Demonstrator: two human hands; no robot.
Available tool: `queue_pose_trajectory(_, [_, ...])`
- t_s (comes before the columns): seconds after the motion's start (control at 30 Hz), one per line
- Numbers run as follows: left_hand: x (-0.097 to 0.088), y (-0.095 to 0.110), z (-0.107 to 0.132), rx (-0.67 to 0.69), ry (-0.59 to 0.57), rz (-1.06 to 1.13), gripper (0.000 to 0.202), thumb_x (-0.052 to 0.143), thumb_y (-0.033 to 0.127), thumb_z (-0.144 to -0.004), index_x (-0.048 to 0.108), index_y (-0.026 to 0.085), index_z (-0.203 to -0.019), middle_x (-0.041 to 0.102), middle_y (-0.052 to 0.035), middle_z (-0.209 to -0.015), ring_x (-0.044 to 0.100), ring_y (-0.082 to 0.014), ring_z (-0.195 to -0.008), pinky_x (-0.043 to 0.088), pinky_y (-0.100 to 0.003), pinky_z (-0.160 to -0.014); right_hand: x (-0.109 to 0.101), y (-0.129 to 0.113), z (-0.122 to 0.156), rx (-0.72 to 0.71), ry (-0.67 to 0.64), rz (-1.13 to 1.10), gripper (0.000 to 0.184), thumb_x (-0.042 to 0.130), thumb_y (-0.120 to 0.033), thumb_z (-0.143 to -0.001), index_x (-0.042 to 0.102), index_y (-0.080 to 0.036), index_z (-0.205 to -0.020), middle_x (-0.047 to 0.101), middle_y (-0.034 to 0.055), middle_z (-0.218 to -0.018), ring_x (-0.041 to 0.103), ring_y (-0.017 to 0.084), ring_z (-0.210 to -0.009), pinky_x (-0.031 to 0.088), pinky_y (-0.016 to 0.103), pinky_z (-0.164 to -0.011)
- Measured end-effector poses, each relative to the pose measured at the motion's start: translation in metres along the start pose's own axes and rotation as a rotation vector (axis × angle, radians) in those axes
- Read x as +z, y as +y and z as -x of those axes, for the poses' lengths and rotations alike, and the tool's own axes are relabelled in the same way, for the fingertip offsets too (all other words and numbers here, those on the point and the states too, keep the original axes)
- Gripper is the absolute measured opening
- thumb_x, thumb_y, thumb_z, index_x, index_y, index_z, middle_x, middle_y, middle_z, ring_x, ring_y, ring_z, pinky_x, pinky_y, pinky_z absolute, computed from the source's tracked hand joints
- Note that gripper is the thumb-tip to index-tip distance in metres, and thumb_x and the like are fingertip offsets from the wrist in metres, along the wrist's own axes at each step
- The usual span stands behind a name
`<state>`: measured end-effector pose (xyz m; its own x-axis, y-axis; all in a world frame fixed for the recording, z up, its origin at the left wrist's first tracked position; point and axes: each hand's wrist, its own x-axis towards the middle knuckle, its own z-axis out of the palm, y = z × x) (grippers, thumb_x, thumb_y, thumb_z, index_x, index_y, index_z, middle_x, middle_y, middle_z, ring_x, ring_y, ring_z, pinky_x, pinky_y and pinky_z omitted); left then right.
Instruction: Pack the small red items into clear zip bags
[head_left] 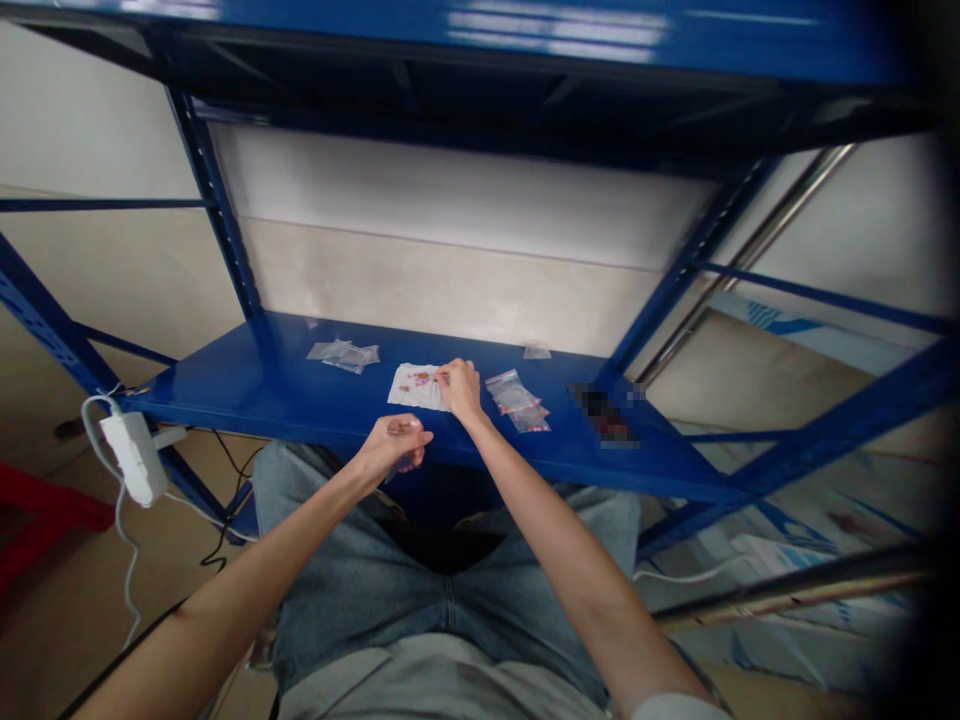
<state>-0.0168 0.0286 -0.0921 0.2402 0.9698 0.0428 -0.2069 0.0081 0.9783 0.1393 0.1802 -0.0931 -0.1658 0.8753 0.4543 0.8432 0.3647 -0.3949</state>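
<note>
My right hand (461, 387) rests over the right side of a white sheet (403, 396), its thumb and fingers pinched together; whatever is between them is too small to make out. Small reddish and brown bead-like pieces (421, 378) lie loose on the sheet, close to those fingertips. Nearer the shelf's front edge, my left hand (397, 443) is closed around a small clear plastic bag (391, 474), mostly hidden by the fingers. To the right of my right hand, zip bags (519, 400) lie overlapped, with small coloured pieces in their lower ends.
Flat clear bags (345, 355) lie at the left of the blue shelf (300, 395), another bag (536, 352) at the back. A blurred dark object (604, 412) lies at right. An upper shelf (480, 60) overhangs. A white power strip (135, 455) hangs at the left post.
</note>
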Motion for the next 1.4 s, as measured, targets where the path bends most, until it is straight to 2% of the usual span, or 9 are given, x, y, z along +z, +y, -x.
queue_pose_trajectory(0.2, [0.000, -0.001, 0.002, 0.005, -0.012, -0.002, 0.042, 0.080, 0.045, -0.072, 0.050, 0.019, -0.080, 0.059, 0.0017, -0.052, 0.049, -0.0097, -0.040, 0.034, -0.019, -0.039, -0.003, 0.000, 0.002, 0.035, -0.010, 0.069, 0.020, 0.058, -0.026, -0.094, 0.077, -0.026, -0.097, 0.066, 0.0083, -0.105, 0.053, 0.025, -0.101, 0.041, 0.033, -0.087])
queue_pose_trajectory(0.37, [-0.001, -0.003, 0.000, 0.000, -0.010, 0.001, 0.043, 0.081, 0.047, -0.071, 0.049, 0.019, -0.079, 0.059, 0.0017, -0.052, 0.049, -0.0099, -0.041, 0.033, -0.019, -0.038, -0.004, -0.002, 0.001, 0.067, -0.019, 0.095, 0.023, 0.054, -0.028, -0.096, 0.077, -0.025, -0.103, 0.065, 0.0105, -0.107, 0.052, 0.026, -0.103, 0.042, 0.034, -0.086])
queue_pose_trajectory(0.6, [0.000, -0.002, 0.001, -0.012, -0.013, -0.010, 0.039, 0.080, 0.044, -0.074, 0.050, 0.019, -0.080, 0.058, 0.0024, -0.053, 0.049, -0.0092, -0.042, 0.035, -0.019, -0.041, -0.001, -0.001, 0.000, 0.059, -0.012, 0.103, 0.022, 0.053, -0.025, -0.097, 0.074, -0.023, -0.098, 0.064, 0.0107, -0.108, 0.051, 0.026, -0.104, 0.041, 0.035, -0.087])
queue_pose_trajectory(0.77, [0.001, -0.002, 0.002, 0.000, -0.007, -0.010, 0.039, 0.079, 0.044, -0.074, 0.050, 0.019, -0.078, 0.056, 0.0035, -0.054, 0.049, -0.0091, -0.042, 0.035, -0.020, -0.041, 0.002, 0.000, 0.000, 0.039, 0.000, 0.086, 0.017, 0.059, -0.026, -0.093, 0.075, -0.024, -0.095, 0.064, 0.0100, -0.103, 0.051, 0.026, -0.102, 0.041, 0.035, -0.086])
queue_pose_trajectory(0.93, [0.002, -0.001, 0.003, -0.001, -0.004, -0.007, 0.040, 0.079, 0.045, -0.073, 0.050, 0.019, -0.077, 0.056, 0.0032, -0.054, 0.048, -0.0090, -0.042, 0.034, -0.020, -0.041, -0.002, 0.000, 0.000, 0.031, 0.060, 0.042, 0.016, 0.058, -0.023, -0.092, 0.074, -0.022, -0.093, 0.064, 0.0093, -0.105, 0.052, 0.025, -0.104, 0.041, 0.036, -0.088])
queue_pose_trajectory(1.1, [0.000, 0.001, 0.003, 0.000, -0.008, -0.019, 0.040, 0.079, 0.045, -0.073, 0.050, 0.019, -0.078, 0.057, 0.0021, -0.053, 0.047, -0.0090, -0.042, 0.034, -0.020, -0.041, -0.022, -0.013, 0.005, -0.065, 0.271, -0.314, 0.013, 0.061, -0.024, -0.090, 0.072, -0.020, -0.086, 0.067, 0.0066, -0.096, 0.056, 0.023, -0.099, 0.042, 0.037, -0.093])
queue_pose_trajectory(1.2, [0.004, 0.004, 0.004, -0.019, 0.007, -0.031, 0.040, 0.080, 0.045, -0.072, 0.050, 0.019, -0.079, 0.058, 0.0024, -0.052, 0.046, -0.0091, -0.041, 0.033, -0.020, -0.041, -0.042, -0.032, 0.028, -0.076, 0.299, -0.605, 0.013, 0.064, -0.029, -0.088, 0.072, -0.019, -0.087, 0.066, 0.0057, -0.094, 0.059, 0.021, -0.088, 0.047, 0.034, -0.083])
queue_pose_trajectory(1.3, [0.016, 0.010, 0.011, -0.046, -0.019, -0.075, 0.038, 0.080, 0.043, -0.071, 0.052, 0.018, -0.075, 0.058, 0.0013, -0.052, 0.046, -0.0090, -0.042, 0.032, -0.020, -0.041, -0.070, -0.054, 0.066, -0.116, 0.163, -0.774, 0.014, 0.067, -0.032, -0.088, 0.073, -0.020, -0.089, 0.066, 0.0049, -0.095, 0.061, 0.019, -0.086, 0.047, 0.030, -0.073])
queue_pose_trajectory(1.4, [0.033, 0.020, 0.023, -0.021, -0.081, -0.113, 0.033, 0.079, 0.040, -0.072, 0.057, 0.015, -0.069, 0.062, -0.0023, -0.058, 0.051, -0.0098, -0.048, 0.036, -0.020, -0.045, -0.101, -0.069, 0.101, -0.264, 0.010, -0.686, 0.006, 0.071, -0.027, -0.085, 0.075, -0.022, -0.087, 0.064, 0.0045, -0.097, 0.060, 0.021, -0.098, 0.047, 0.033, -0.083])
